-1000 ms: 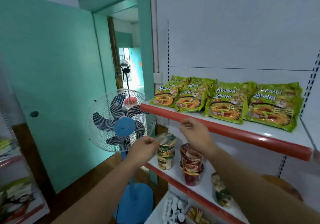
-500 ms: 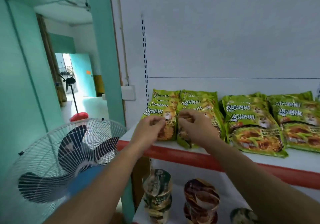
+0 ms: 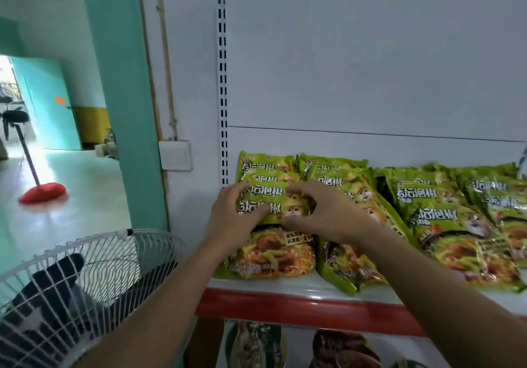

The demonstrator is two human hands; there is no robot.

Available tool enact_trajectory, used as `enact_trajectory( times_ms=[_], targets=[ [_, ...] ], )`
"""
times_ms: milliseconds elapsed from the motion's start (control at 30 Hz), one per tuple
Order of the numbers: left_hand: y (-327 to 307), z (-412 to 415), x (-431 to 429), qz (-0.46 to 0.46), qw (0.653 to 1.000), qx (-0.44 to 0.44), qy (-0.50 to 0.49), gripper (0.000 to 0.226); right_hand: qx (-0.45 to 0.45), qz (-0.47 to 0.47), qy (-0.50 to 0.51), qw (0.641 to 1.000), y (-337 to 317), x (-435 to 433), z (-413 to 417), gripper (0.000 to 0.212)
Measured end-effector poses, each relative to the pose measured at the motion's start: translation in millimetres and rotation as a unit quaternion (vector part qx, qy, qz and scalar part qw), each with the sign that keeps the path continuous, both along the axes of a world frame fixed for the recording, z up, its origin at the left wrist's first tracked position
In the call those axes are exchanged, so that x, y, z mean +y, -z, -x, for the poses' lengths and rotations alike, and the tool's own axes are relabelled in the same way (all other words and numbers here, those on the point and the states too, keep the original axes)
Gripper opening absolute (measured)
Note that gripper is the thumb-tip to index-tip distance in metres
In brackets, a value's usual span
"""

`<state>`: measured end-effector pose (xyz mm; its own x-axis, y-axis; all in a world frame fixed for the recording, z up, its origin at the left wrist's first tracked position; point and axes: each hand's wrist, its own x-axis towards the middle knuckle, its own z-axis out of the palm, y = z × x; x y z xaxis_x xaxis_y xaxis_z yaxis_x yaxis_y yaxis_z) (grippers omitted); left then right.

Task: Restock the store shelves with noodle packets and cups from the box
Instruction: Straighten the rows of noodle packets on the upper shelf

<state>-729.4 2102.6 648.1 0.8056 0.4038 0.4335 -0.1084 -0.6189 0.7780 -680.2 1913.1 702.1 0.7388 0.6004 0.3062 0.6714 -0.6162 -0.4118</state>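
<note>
Green noodle packets lie in overlapping stacks on the white top shelf [image 3: 313,289], which has a red front edge. Both hands are on the leftmost stack [image 3: 271,250]. My left hand [image 3: 235,220] grips that stack's left edge, with the thumb across the front of a packet. My right hand [image 3: 325,213] has curled fingers and thumb pinching the same packet's upper right part. A second stack [image 3: 350,265] sits partly under my right wrist, and more packets [image 3: 462,242] lie to the right. Noodle cups [image 3: 253,345] stand on the shelf below. The box is out of view.
A white-caged standing fan [image 3: 71,290] stands close at the lower left, beside the shelf end. A teal door frame [image 3: 125,111] and an open doorway lie to the left. A white wall switch [image 3: 175,155] is next to the shelf upright.
Both hands rose from near the red shelf edge onto the leftmost packet stack and took hold of a packet. The view moved up and closer to the top shelf.
</note>
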Motion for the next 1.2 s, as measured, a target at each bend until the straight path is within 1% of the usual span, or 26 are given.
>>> enact_trajectory(
  times_ms=[67, 100, 167, 233, 300, 367, 400, 467, 533, 600, 733, 800, 833, 867, 933, 1000, 1100, 1200],
  targets=[
    [1.4, 0.5, 2.1, 0.024, 1.0, 0.009, 0.0, 0.071, -0.019, 0.082, -0.004, 0.996, 2.0, 5.8, -0.8, 0.088],
    [0.3, 1.6, 2.7, 0.053, 0.998, 0.023, 0.008, 0.072, -0.024, 0.095, -0.007, 0.995, 2.8, 8.0, -1.8, 0.094],
    [-4.5, 6.2, 1.3, 0.123, 0.99, 0.065, 0.032, 0.075, -0.035, 0.1, -0.016, 0.994, 3.3, 10.7, -3.7, 0.097],
    [-4.1, 11.1, 1.3, 0.139, 0.984, 0.1, 0.044, 0.081, -0.051, 0.096, -0.03, 0.994, 3.2, 10.8, -7.9, 0.095],
    [1.1, 15.6, 4.5, 0.142, 0.979, 0.12, 0.082, 0.088, -0.061, 0.072, -0.047, 0.994, 3.7, 9.3, -11.3, 0.088],
    [8.5, 17.9, 8.6, 0.124, 0.973, 0.15, 0.126, 0.104, -0.066, 0.045, -0.061, 0.995, 4.4, 7.8, -13.6, 0.083],
    [12.3, 16.8, 10.4, 0.111, 0.972, 0.16, 0.131, 0.113, -0.07, 0.043, -0.064, 0.995, 4.7, 7.4, -13.8, 0.084],
    [18.6, 10.8, 14.3, 0.1, 0.976, 0.155, 0.117, 0.125, -0.082, 0.053, -0.065, 0.993, 5.1, 8.0, -14.5, 0.087],
    [23.4, 3.1, 18.1, 0.091, 0.98, 0.14, 0.104, 0.136, -0.089, 0.062, -0.064, 0.992, 4.9, 10.0, -16.4, 0.085],
    [24.0, -1.1, 19.1, 0.076, 0.984, 0.131, 0.095, 0.139, -0.093, 0.073, -0.06, 0.991, 2.8, 13.1, -20.0, 0.082],
    [25.5, -12.8, 24.1, 0.061, 0.989, 0.104, 0.08, 0.112, -0.091, 0.095, -0.045, 0.99, -4.1, 23.4, -29.5, 0.084],
    [26.9, -22.5, 30.1, 0.048, 0.992, 0.096, 0.059, 0.106, -0.088, 0.107, -0.04, 0.99, -6.0, 29.1, -34.0, 0.09],
    [29.9, -29.3, 34.4, 0.036, 0.994, 0.09, 0.05, 0.106, -0.092, 0.113, -0.037, 0.989, -6.6, 31.6, -35.9, 0.093],
    [30.3, -33.7, 36.4, 0.027, 0.995, 0.086, 0.037, 0.111, -0.104, 0.12, -0.033, 0.987, -7.0, 33.8, -37.2, 0.093],
    [26.6, -36.6, 36.0, 0.006, 0.997, 0.077, 0.012, 0.125, -0.144, 0.134, -0.022, 0.98, -5.9, 38.2, -38.6, 0.087],
    [23.2, -39.5, 34.9, -0.003, 0.996, 0.084, -0.004, 0.129, -0.17, 0.138, -0.009, 0.976, -2.4, 42.3, -39.2, 0.081],
    [22.1, -52.1, 44.5, 0.018, 0.995, 0.087, 0.037, 0.151, -0.169, 0.134, -0.005, 0.976, -1.4, 44.8, -40.6, 0.08],
    [24.0, -62.8, 53.3, 0.044, 0.991, 0.093, 0.082, 0.163, -0.155, 0.164, -0.011, 0.974, -3.1, 43.6, -41.8, 0.092]
  ],
)
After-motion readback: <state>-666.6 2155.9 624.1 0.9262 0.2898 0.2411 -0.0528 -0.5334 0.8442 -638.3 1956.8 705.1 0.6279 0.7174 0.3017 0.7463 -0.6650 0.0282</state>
